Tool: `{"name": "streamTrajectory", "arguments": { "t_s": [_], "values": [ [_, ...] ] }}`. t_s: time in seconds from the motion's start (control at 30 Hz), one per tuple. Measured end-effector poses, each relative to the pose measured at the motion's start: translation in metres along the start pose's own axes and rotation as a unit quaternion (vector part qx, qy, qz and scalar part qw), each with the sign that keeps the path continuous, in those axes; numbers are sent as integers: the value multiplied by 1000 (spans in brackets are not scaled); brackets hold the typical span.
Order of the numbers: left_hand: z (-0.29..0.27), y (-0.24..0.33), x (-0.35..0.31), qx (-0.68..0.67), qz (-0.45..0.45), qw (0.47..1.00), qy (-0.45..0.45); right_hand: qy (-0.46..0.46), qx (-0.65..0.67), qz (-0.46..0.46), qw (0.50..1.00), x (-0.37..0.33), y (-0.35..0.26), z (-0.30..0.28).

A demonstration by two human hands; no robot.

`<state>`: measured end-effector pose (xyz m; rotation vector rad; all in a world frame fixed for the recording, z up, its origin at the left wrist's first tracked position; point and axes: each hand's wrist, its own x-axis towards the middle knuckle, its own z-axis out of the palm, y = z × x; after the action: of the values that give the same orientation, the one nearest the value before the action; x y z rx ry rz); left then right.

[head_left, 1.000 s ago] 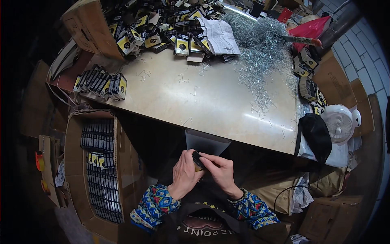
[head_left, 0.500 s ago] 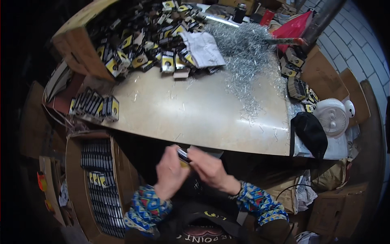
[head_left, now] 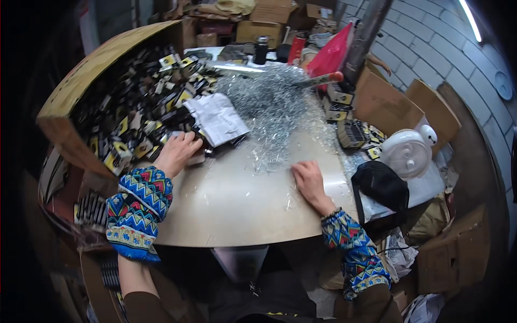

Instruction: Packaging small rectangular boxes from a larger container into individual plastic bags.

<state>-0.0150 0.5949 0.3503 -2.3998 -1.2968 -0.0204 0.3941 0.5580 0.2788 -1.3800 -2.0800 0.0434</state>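
Observation:
My left hand (head_left: 176,153) reaches onto the near edge of a heap of small black and yellow boxes (head_left: 137,116). Its bent fingers are apart over the boxes, with a small box beneath them; no firm grip shows. My right hand (head_left: 308,183) rests low over the table (head_left: 237,210), beside the near end of a pile of thin metal pieces (head_left: 258,102). The right fingers are curled together and their tips are partly hidden, so anything pinched there cannot be made out. A crumpled white sheet (head_left: 218,119) lies between heap and pile.
A large open carton (head_left: 67,137) walls in the heap at left. At right stand a white fan (head_left: 406,153), a black cloth bag (head_left: 379,185) and stacked small boxes (head_left: 351,133). A red-tipped rod (head_left: 323,79) lies across the far pile. More boxes (head_left: 91,210) stand at lower left.
My hands were together at the table's near edge around a small box. They have moved apart and forward, left to the heap, right to the metal pieces. The view has shifted too.

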Motion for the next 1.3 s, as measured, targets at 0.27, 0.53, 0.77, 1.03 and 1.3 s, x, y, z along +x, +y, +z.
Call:
{"name": "streamTrajectory", "arguments": {
  "t_s": [0.27, 0.53, 0.77, 1.03, 1.3],
  "values": [
    [-10, -11, 32, -52, 38, 996, -63, -101, -114, 160, 975, 49, 66, 4],
    [-48, 30, -10, -75, -7, 996, -48, -179, -62, -59, 980, -9, -45, 21],
    [-69, 70, -69, -163, -177, 971, -13, -182, 87, -205, 958, -6, -94, 33],
    [-69, 149, -175, -793, -434, 423, 59, -191, 122, -147, 963, 7, -87, 43],
    [-8, 255, -281, -837, -510, 198, -4, -155, -2, -108, 982, 23, -97, 55]
  ]
}}
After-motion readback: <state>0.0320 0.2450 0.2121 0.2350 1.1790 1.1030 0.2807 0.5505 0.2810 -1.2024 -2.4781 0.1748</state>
